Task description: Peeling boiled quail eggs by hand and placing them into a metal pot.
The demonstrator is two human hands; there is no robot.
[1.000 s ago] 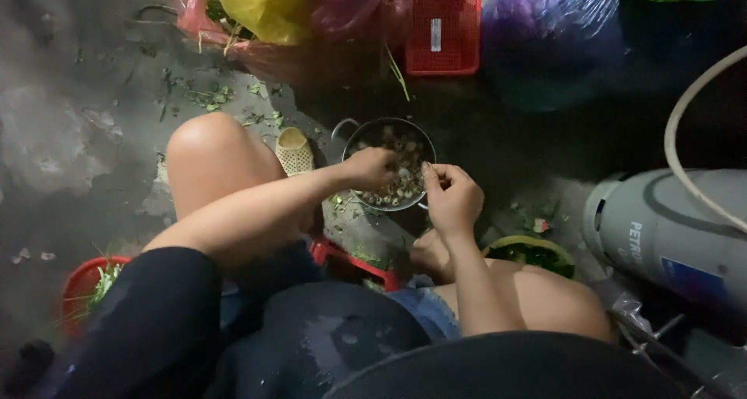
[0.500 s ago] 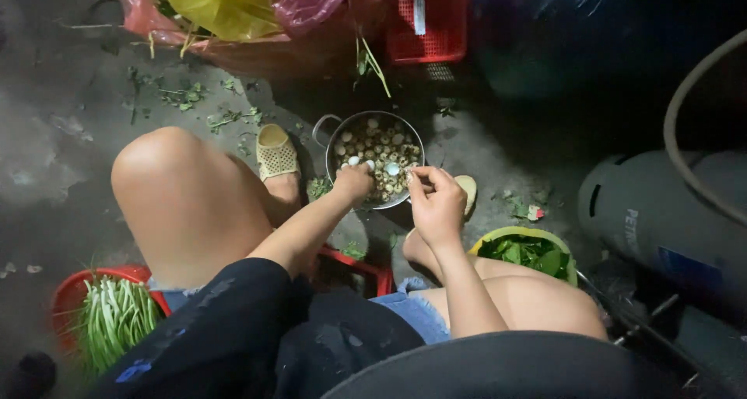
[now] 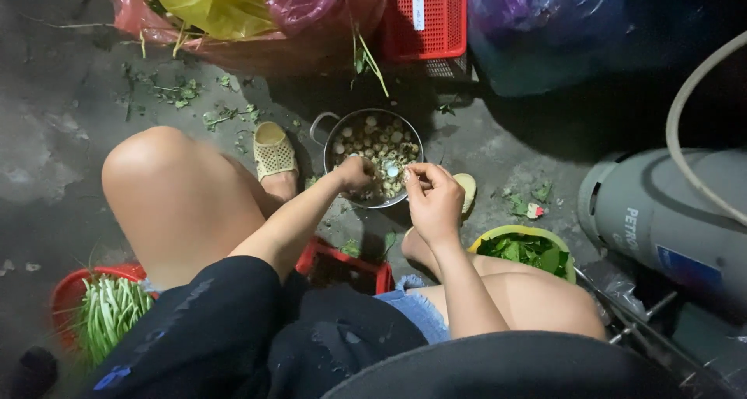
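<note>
**Both hands over the pot, one small piece pinched above it**

Since half a second ago the head view has dipped a little: the yellow bags sit higher, and the left hand [image 3: 356, 173] has slid from the pot's rim further in among the pieces.

Head view, the only 1: the metal pot [image 3: 327, 126] stands on the concrete floor [image 3: 54, 134] between the knees, full of small pale round pieces [image 3: 372, 140]. Left fingers curl down into the heap, closed round something I cannot make out. The right hand [image 3: 434, 200] hovers over the near rim, thumb and fingertips narrowed on 1 small pale piece [image 3: 393, 169].

Risks, as I judge them: that pinch is slight, so the piece could drop to the dirty floor. A knee nudge could tip the pot. The green bowl of leaves [image 3: 523, 232] sits close under the right forearm and could get knocked.
</note>
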